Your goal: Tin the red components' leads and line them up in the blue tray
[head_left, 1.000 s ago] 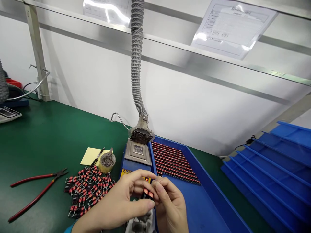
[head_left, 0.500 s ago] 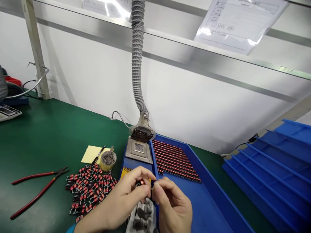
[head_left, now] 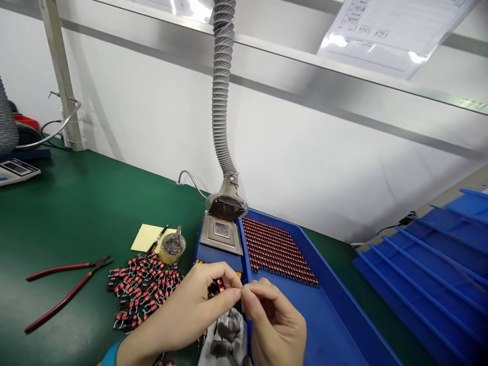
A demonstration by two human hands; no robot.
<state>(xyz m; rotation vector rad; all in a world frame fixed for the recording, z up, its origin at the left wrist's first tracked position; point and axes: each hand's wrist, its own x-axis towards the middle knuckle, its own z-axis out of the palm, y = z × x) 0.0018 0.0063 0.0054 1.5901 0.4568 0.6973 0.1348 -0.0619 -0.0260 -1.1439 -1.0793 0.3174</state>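
My left hand [head_left: 192, 307] is closed in a pinch on a small red and black coil part [head_left: 216, 287], held just in front of the blue solder pot [head_left: 219, 239]. My right hand [head_left: 272, 317] is closed too, its thumb and forefinger pinched at the part's right end against my left fingertips. A pile of the same red and black parts [head_left: 143, 290] lies on the green mat to the left of my hands. Rows of finished parts [head_left: 276, 249] fill the far end of the blue tray [head_left: 328, 325]. A grey rag [head_left: 224, 340] lies below my hands.
A ribbed fume hose [head_left: 221, 96] hangs over the solder pot. Red-handled pliers [head_left: 63, 287] lie at the left. A small cup of flux [head_left: 173, 248] and a yellow note pad [head_left: 148, 237] sit behind the pile. Stacked blue trays [head_left: 434, 269] stand at the right. A calculator [head_left: 17, 170] is far left.
My hands have drawn slightly lower and closer together, now pinching the part between fingertips. The view has shifted a little down and to the right.
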